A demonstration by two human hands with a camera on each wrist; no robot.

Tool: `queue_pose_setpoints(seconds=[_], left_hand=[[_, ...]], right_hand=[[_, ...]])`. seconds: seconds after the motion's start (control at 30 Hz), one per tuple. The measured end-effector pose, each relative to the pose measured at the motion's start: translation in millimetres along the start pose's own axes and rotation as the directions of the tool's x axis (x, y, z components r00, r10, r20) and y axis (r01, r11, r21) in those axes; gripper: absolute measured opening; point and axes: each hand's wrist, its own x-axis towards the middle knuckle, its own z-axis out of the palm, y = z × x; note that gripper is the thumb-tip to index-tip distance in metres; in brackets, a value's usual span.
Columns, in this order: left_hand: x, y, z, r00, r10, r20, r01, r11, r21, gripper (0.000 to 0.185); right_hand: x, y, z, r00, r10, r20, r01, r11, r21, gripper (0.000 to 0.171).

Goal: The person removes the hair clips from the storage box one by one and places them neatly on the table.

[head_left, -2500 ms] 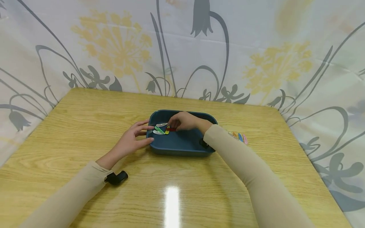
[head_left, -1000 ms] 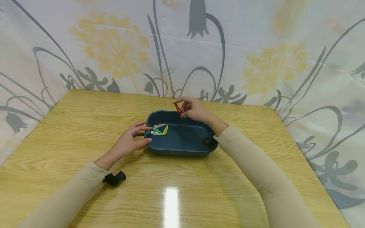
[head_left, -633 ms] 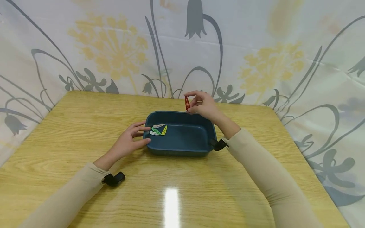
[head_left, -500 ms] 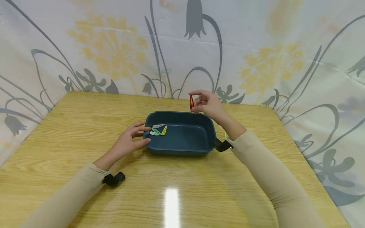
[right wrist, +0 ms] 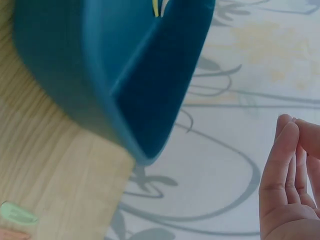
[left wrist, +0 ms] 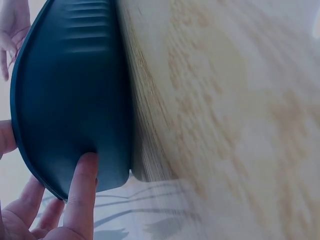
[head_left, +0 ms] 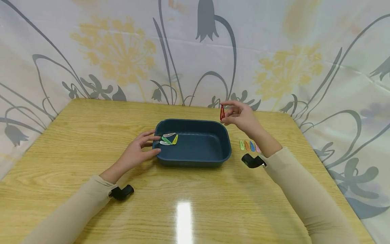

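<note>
My right hand [head_left: 245, 118] pinches a red snap hair clip [head_left: 222, 113] upright between thumb and forefinger, in the air past the back right corner of a dark blue plastic box [head_left: 195, 163]. In the right wrist view the fingertips hide the clip. My left hand [head_left: 141, 146] holds the box's left end; in the left wrist view its thumb [left wrist: 82, 185] lies on the outer wall and a finger reaches over the rim. Inside the box at the left lie two whitish clips, a green clip [head_left: 166, 139] and a yellow clip [head_left: 175, 139].
Right of the box, a row of hair clips lies on the wooden table [head_left: 152, 210]: a light green clip [head_left: 242, 145], an orange clip [head_left: 247, 145], a blue clip [head_left: 252, 146] and a pink clip [head_left: 257, 148], partly behind my right wrist. A flowered curtain [head_left: 189, 51] hangs behind the table.
My right hand has lifted the red clip out of the box and carried it right, past the back right corner. The row of clips has come into view. My left hand stays at the box.
</note>
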Motion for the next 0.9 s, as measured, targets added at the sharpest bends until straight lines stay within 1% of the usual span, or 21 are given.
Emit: queue_pose_setpoints(seconds=[0.27,0.43,0.6,0.77,0.9], left_hand=[[-0.8,1.3,0.6,1.000,0.002,-0.009,-0.002,1.000,-0.004,0.044],[-1.4,1.4,-0.4,1.000,-0.018,-0.006,0.018,1.000,-0.006,0.045],[-2.0,0.0,-1.5,1.000,-0.020,-0.004,0.020,1.000,-0.006,0.045],[-1.5,-1.1,-1.2,1.000,-0.015,-0.006,0.015,1.000,-0.003,0.045],[-0.8,-1.5,-0.8,1.000,-0.018,-0.004,0.018,1.000,0.006,0.045]], right_hand=[[-14,9,-17,0.999,0.024,-0.041,-0.025,1.000,-0.019,0.049],[-19,17,-23,0.998,0.028,-0.048,-0.030,0.999,-0.040,0.048],[-26,25,-28,0.999,0.027,-0.045,-0.028,1.000,-0.009,0.045],[-35,32,-35,0.997,0.028,-0.067,-0.027,1.000,0.016,0.045],[-42,39,-42,0.995,0.040,-0.089,-0.044,0.998,-0.042,0.045]])
